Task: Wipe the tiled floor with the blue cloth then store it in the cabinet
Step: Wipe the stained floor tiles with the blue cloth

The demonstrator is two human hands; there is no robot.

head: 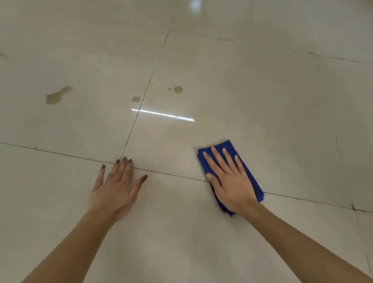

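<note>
Left grip (115,191) lies spread flat on the glossy tiled floor (272,103). Right grip (232,183), fingers straight, presses the folded blue cloth (229,144) across a grout line. Farther off are brownish stains (54,97). The far corner is blurred.

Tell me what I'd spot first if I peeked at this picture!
The bright blue cloth jumps out, pressed flat under the right hand on the shiny tiled floor, right of the middle. The left hand lies flat beside it, fingertips at a tile joint. Farther away, brownish stains dot the tiles to the upper left and middle.
</note>
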